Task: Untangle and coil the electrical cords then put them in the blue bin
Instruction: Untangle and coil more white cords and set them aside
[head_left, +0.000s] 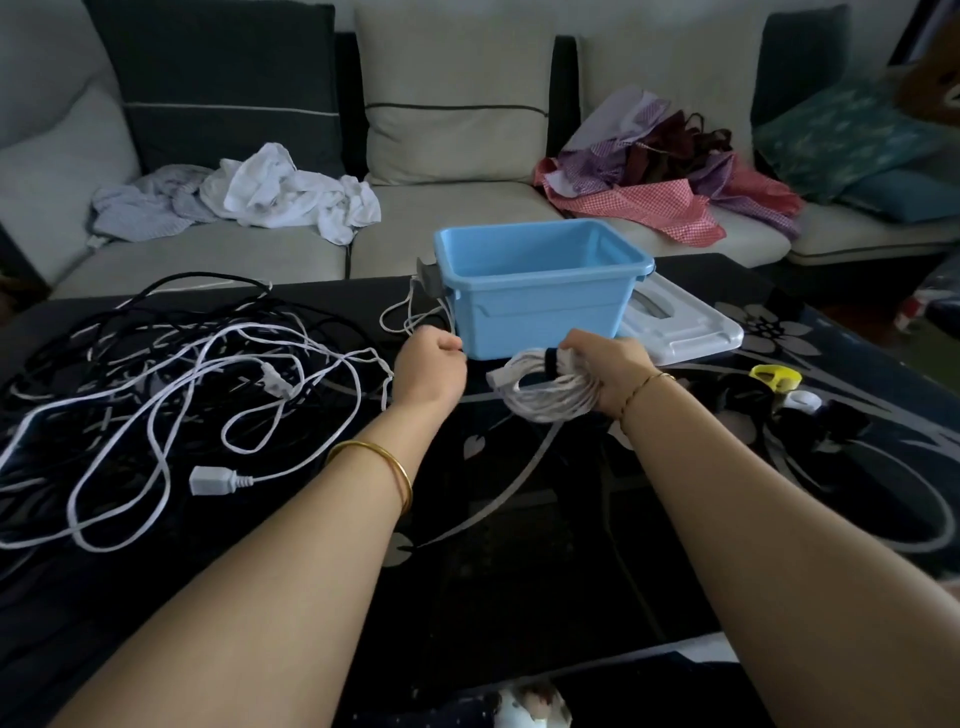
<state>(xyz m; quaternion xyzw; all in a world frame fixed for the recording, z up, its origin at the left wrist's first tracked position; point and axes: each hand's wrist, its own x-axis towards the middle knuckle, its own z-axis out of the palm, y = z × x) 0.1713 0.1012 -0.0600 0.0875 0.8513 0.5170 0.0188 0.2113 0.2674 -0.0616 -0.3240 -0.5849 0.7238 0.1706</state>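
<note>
My right hand grips a coiled white cord bound with a black strap, held just above the table in front of the blue bin. My left hand is a curled fist beside the bin's left front corner; whether it pinches anything is hidden. The bin stands open with nothing visible inside. A tangle of white cords and black cords spreads over the table's left half, with a white socket end near the front.
The bin's white lid lies behind the bin to the right. Yellow-handled scissors, a white tape roll and black straps lie at the right. A sofa with piled clothes stands behind the dark glass table.
</note>
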